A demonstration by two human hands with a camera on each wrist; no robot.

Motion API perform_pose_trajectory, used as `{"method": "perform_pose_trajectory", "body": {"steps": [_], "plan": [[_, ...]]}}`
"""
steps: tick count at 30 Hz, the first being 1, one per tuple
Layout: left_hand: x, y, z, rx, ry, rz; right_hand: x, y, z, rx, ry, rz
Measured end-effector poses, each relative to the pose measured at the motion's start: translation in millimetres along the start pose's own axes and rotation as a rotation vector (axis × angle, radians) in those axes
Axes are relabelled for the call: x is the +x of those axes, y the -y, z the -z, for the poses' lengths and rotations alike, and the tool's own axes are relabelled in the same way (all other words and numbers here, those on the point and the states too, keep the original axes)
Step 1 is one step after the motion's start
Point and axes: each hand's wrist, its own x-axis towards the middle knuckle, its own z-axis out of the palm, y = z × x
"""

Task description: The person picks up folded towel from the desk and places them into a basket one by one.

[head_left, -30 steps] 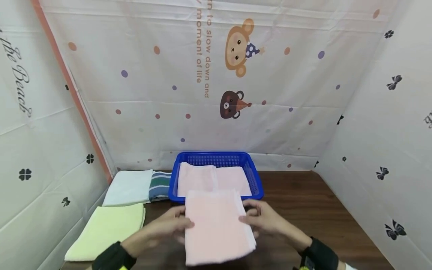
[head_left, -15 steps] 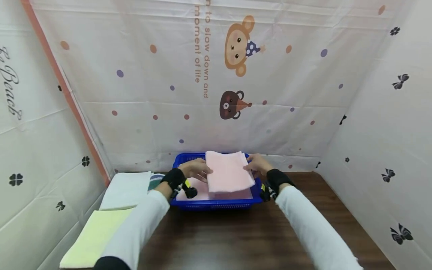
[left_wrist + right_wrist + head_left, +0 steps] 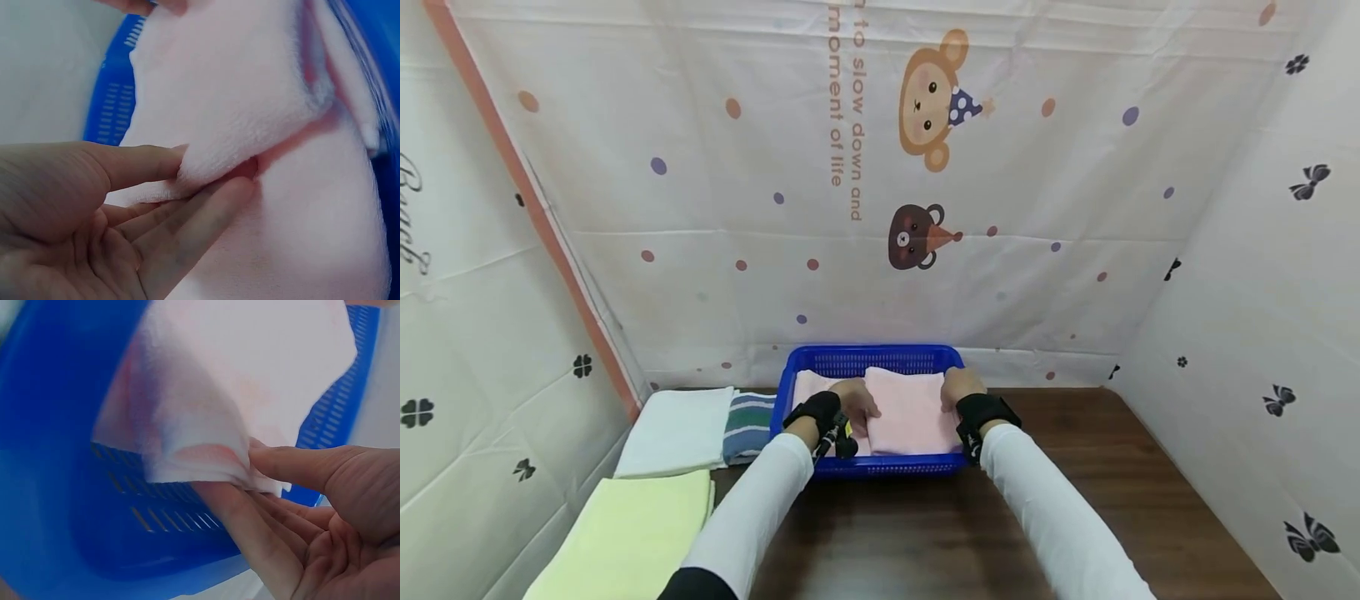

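Note:
A folded pink towel [image 3: 906, 412] lies in the right part of the blue basket [image 3: 891, 468], over other folded pink towels [image 3: 312, 212]. My left hand [image 3: 854, 402] pinches its left edge, thumb on top and fingers underneath, as the left wrist view shows. On the opposite side my right hand [image 3: 961, 387] pinches the towel's right edge in the same way, close to the basket's right wall. In the right wrist view the towel's layered fold [image 3: 206, 456] hangs over the slotted basket floor.
Left of the basket sit a folded white towel [image 3: 676, 429], a striped blue and green towel [image 3: 749, 423] and a folded yellow-green towel [image 3: 628, 537]. They rest on a dark wooden table [image 3: 1075, 467]. Printed curtains [image 3: 1037, 183] wall in the back and both sides.
Both hands have carried the pink towel forward from in front of the basket, over it, then down into its right part. The hands still hold its edges.

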Motion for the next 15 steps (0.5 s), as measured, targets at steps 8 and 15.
{"method": "perform_pose_trajectory", "body": {"steps": [8, 15], "plan": [[-46.6, 1.1, 11.1, 0.038, -0.099, -0.152, -28, -3, 25, 0.021, -0.065, 0.047], [-134.1, 63.8, 97.2, 0.012, -0.231, -0.37, -34, -43, 36, 0.144, -0.052, 0.179]]}}
